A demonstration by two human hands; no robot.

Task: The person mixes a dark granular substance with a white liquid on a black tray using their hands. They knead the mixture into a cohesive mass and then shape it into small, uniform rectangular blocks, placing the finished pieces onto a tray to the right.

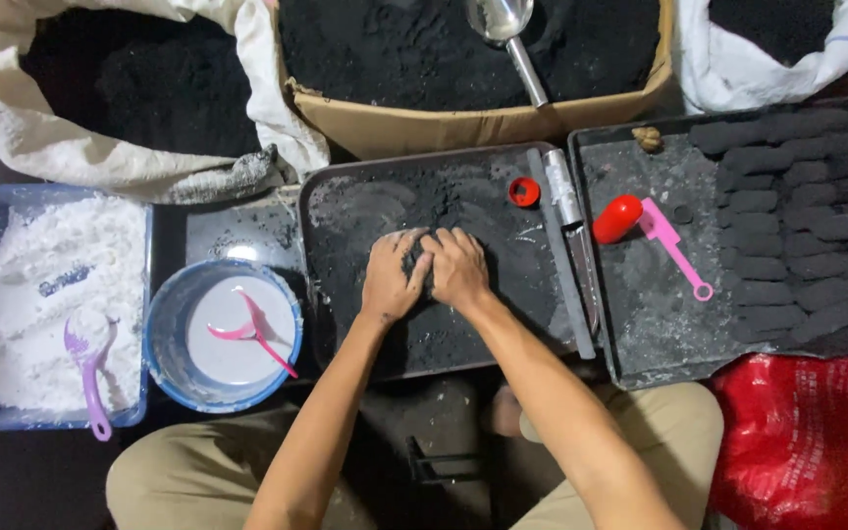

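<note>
While your left hand (391, 278) and right hand (459, 267) touch, both clamp down on the black lump (417, 263) on the tray (345, 324).

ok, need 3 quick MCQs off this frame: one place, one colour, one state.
1. Where does the metal scoop lie?
A. in the cardboard box of black powder
B. in the blue bowl
C. on the right tray

2. What colour is the spoon in the blue bowl?
A. green
B. pink
C. black

3. What are the left hand and right hand doing?
A. resting apart on the knees
B. lifting the knife
C. pressed together on a dark lump on the middle tray

Answers: 1 A, its handle sticks out over the cardboard box; 2 B, pink against the white contents; 3 C, both hands cup the lump side by side.
</note>
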